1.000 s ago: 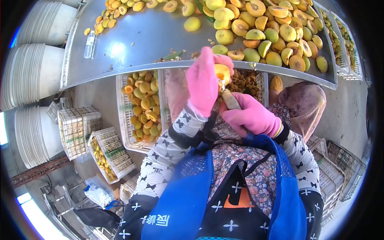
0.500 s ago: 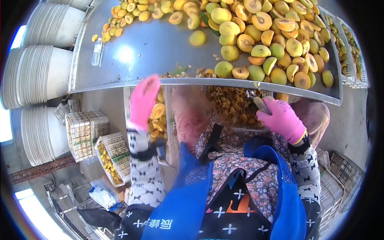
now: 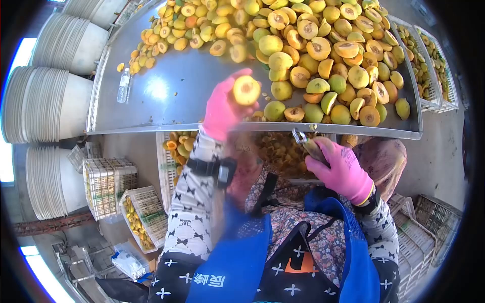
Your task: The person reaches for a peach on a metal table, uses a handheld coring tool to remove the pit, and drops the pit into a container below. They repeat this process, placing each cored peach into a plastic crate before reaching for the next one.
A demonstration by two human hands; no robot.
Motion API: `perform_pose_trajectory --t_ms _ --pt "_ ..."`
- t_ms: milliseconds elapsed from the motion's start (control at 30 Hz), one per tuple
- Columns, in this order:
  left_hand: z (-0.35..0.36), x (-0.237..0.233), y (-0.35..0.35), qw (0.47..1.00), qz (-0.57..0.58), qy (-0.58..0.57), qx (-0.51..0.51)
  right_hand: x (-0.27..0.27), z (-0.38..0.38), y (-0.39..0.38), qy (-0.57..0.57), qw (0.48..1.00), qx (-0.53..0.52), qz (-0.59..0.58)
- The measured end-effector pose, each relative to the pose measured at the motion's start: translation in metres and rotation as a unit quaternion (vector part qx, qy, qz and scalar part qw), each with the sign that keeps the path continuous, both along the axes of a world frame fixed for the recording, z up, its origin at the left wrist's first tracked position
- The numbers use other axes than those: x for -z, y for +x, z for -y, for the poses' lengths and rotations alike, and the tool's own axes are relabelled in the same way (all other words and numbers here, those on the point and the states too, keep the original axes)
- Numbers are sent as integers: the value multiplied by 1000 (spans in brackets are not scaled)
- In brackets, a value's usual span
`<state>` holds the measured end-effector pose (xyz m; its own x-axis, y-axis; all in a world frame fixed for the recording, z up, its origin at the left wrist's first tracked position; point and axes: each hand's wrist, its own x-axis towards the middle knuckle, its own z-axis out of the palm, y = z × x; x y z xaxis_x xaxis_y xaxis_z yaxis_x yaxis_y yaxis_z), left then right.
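Observation:
My left hand (image 3: 221, 112), in a pink glove, is raised over the front edge of the metal table (image 3: 166, 106). Its fingers are closed round a yellow peach half (image 3: 246, 91) whose cut face and brown hollow point up. My right hand (image 3: 346, 169), gloved in pink too, grips the handle of a pitting tool (image 3: 312, 149) just below the table edge. A shiny metal loop forms the tool's tip, pointing up and left. Many peach halves (image 3: 318, 48), some cut side up, are heaped on the table beyond both hands.
Under the table edge, a crate of brown scraps (image 3: 283, 151) sits by my lap, beside a crate of peach pieces (image 3: 179, 146). A water bottle (image 3: 123, 87) lies at the table's left. Crates (image 3: 146, 214) and stacked white tubs (image 3: 45, 101) stand left; fruit crates (image 3: 429, 96) stand right.
My left hand has gone from above the left crate, with no fruit visible, up and right to the heap, and now holds a peach half. My right hand with the tool has shifted left and slightly down.

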<state>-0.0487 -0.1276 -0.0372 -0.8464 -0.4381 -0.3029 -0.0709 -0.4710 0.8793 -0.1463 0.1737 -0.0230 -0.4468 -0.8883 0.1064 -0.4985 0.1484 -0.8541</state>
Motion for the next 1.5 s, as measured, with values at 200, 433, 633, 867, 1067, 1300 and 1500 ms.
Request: perform_pose_trajectory --t_ms 200,433,633,867,1067,1300,1500 --pt "-101 -49 29 998 -22 53 -2 -15 34 18 -74 976 34 -203" --pt "-128 -50 45 996 -38 73 -17 -19 24 32 47 958 3 -283" --pt "-145 -41 50 997 -14 -50 -61 -7 21 38 24 979 -79 -184" --pt "-137 -50 35 983 -64 77 -152 -6 27 54 -69 994 -34 -79" --pt "-142 -43 36 979 -25 -116 -167 -26 28 54 90 966 -74 232" --pt "-141 -35 34 966 -69 -200 -147 -6 33 53 44 944 -47 324" --pt "-146 -21 37 962 19 -194 -191 -13 33 56 145 869 -72 468"
